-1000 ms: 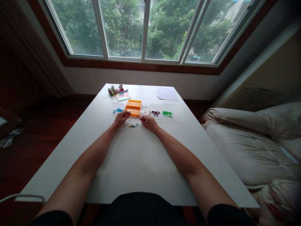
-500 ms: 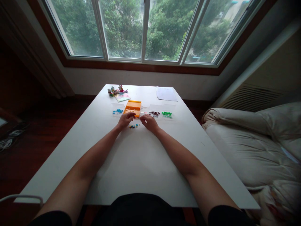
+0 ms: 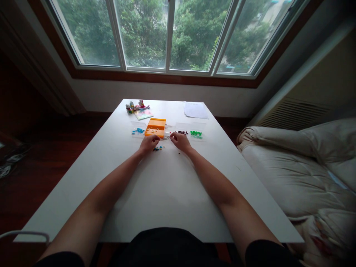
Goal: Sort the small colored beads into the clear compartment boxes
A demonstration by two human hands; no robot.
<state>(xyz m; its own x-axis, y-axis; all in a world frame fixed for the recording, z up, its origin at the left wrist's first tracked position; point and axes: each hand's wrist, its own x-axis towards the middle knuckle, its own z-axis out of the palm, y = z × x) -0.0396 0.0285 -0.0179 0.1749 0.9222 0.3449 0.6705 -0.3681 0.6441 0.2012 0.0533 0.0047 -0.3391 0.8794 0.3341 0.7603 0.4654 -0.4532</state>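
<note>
My left hand [image 3: 150, 143] is at the near edge of an open orange case [image 3: 155, 131], its fingers closed in a pinch; what they hold is too small to make out. My right hand [image 3: 180, 141] is a little to the right, in front of the dark red pieces [image 3: 183, 132], with thumb and finger also pinched together. A thin cord-like line [image 3: 166, 138] shows in the gap between the hands. Small blue and yellow pieces [image 3: 158, 148] lie loose on the table just below my left hand. One tiny dark piece [image 3: 179, 153] lies beside my right wrist.
Clear trays hold blue pieces [image 3: 138, 131] on the left and green pieces [image 3: 196, 134] on the right. Farther back on the white table [image 3: 172, 200] are colourful figures [image 3: 136, 106], a pastel card [image 3: 144, 114] and white paper [image 3: 195, 110]. A sofa [image 3: 278, 167] stands to the right.
My right hand has moved slightly right, widening the gap between the hands. My left hand has come slightly nearer, off the orange case. A tiny dark piece now shows by my right wrist.
</note>
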